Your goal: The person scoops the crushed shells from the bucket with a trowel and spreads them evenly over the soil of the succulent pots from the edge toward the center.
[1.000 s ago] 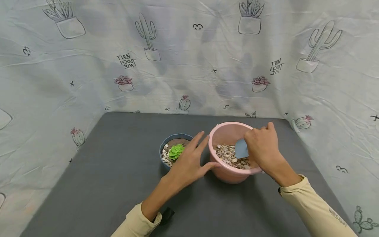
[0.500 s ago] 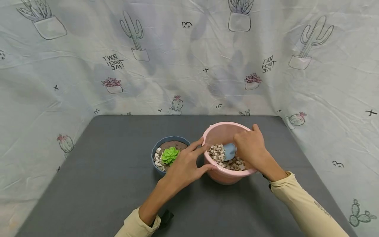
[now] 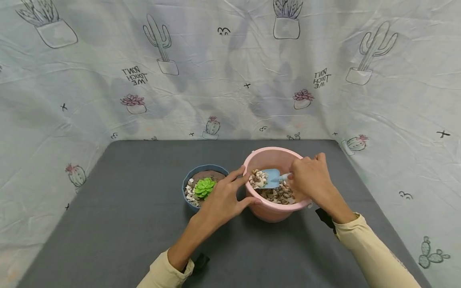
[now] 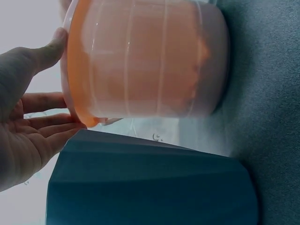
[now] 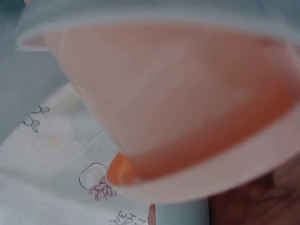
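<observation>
I see a dark grey tabletop [image 3: 137,224], enclosed behind and on both sides by a creased, pale cactus-print sheet [image 3: 201,52]. On it a pink bucket [image 3: 275,207] stands beside a blue pot [image 4: 154,187]. The left hand [image 3: 222,200], fingers spread, touches the bucket's rim; the right hand [image 3: 312,178] grips a blue scoop [image 3: 271,178] inside.

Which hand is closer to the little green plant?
Left. The left hand is just beside the green plant, its fingers at the pink bucket; the right hand is farther off, over the bucket's right side, holding the blue scoop.
</observation>
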Demonstrator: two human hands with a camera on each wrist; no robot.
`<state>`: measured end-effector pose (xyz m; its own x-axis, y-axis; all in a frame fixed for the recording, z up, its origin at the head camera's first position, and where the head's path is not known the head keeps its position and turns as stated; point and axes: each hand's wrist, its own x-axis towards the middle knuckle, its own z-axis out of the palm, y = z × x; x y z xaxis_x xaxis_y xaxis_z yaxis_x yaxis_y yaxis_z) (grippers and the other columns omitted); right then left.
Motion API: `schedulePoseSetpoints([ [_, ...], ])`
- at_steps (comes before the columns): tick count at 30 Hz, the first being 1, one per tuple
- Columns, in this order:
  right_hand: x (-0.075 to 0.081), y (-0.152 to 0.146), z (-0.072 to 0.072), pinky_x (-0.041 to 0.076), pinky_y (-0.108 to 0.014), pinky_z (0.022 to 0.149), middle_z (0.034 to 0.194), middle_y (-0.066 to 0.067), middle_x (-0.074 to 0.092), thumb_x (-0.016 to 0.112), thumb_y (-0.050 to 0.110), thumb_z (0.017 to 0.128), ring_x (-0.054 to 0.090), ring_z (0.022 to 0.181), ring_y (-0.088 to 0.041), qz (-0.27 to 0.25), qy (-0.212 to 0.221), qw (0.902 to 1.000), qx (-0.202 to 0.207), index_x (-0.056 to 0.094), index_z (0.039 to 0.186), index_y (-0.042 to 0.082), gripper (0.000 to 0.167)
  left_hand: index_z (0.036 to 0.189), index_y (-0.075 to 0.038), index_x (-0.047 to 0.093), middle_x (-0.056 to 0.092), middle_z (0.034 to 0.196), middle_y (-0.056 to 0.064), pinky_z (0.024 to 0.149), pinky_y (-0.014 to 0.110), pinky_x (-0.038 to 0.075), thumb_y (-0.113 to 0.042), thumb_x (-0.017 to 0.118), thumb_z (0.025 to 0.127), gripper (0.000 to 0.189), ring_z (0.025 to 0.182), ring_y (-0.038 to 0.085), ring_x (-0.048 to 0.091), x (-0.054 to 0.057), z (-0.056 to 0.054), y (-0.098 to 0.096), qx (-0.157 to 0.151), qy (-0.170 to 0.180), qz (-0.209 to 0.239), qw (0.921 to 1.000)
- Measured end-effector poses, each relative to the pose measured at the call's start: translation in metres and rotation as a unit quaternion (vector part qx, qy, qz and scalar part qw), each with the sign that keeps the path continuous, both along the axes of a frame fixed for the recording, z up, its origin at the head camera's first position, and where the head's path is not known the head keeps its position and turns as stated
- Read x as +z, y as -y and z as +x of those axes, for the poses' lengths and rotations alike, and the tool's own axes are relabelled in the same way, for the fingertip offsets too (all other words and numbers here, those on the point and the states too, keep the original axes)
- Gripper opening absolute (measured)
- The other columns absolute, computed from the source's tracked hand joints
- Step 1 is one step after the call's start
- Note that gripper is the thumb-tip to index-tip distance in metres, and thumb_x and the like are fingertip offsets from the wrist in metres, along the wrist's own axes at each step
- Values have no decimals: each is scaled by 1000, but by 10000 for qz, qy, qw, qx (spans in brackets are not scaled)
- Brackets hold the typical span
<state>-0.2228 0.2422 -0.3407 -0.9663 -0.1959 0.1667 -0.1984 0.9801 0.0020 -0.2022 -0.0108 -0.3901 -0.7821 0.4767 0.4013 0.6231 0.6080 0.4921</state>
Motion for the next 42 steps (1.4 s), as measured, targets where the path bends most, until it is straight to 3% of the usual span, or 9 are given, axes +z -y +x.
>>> schedulePoseSetpoints([
  [7, 6, -2, 5, 32, -47, 77, 57, 2, 64, 83, 13, 83, 57, 62, -20, -220, -193, 9995, 116, 79, 67, 18, 17, 144, -4, 63, 54, 156, 20, 98, 46, 61, -34, 86, 88, 68, 131, 39, 66, -4, 2, 5, -42, 90, 184, 9998],
  [12, 14, -7, 11, 36, -52, 83, 54, 3, 61, 78, 10, 88, 57, 60, -20, -457, -179, 9988, 8, 78, 68, 16, 21, 145, -5, 62, 53, 158, 20, 98, 47, 61, -34, 85, 88, 68, 132, 40, 65, -5, 4, 6, -116, 133, 227, 9996],
  [16, 21, -13, 16, 37, -54, 86, 64, 0, 70, 73, 9, 88, 59, 64, -20, -725, -47, 9974, -10, 86, 86, 12, 13, 146, -6, 62, 53, 158, 20, 99, 48, 60, -34, 85, 89, 68, 131, 40, 65, -7, 6, 7, -128, 133, 262, 9995],
  [20, 28, -17, 23, 35, -53, 82, 70, -1, 73, 73, 10, 88, 58, 67, -21, -878, 33, 9961, -27, 86, 103, 8, 19, 148, -7, 61, 52, 158, 20, 98, 47, 61, -36, 84, 89, 69, 132, 40, 65, -8, 8, 8, -149, 128, 275, 9994],
  [25, 34, -22, 27, 32, -44, 72, 59, 3, 64, 75, 13, 90, 49, 59, -18, -950, 26, 9955, 60, 85, 104, 8, 18, 150, -9, 58, 49, 160, 19, 95, 45, 62, -39, 81, 91, 69, 132, 38, 66, -7, 7, 10, -195, 119, 252, 9994],
  [29, 37, -25, 29, 31, -41, 71, 66, -1, 71, 75, 16, 91, 46, 59, -16, -1094, 169, 9939, 9, 84, 108, 4, 22, 155, -12, 53, 43, 165, 15, 94, 44, 60, -41, 76, 96, 70, 125, 32, 71, -6, 9, 15, -278, 328, 38, 9991],
  [35, 47, -17, 40, 31, -40, 68, 88, -15, 80, 75, 19, 92, 45, 60, -16, -1259, 141, 9919, 5, 81, 113, 2, 27, 164, -14, 37, 35, 171, 10, 115, 46, 51, -44, 71, 98, 80, 149, 29, 51, 1, 11, 48, -407, 545, -108, 9976],
  [39, 57, 3, 44, 31, -33, 63, 85, -14, 79, 75, 20, 94, 43, 59, -16, -1209, -75, 9923, 243, 83, 111, 5, 24, 163, -11, 37, 36, 170, 14, 117, 55, 47, -42, 79, 92, 88, 155, 36, 42, 10, 6, 88, 68, 465, 187, 9987],
  [42, 61, 24, 46, 33, -32, 61, 83, -9, 77, 74, 21, 94, 45, 62, -16, -1236, -38, 9917, 359, 84, 110, 8, 22, 165, -9, 32, 30, 172, 17, 116, 64, 44, -44, 85, 86, 101, 156, 43, 36, 10, -1, 117, 393, 861, 92, 9955],
])
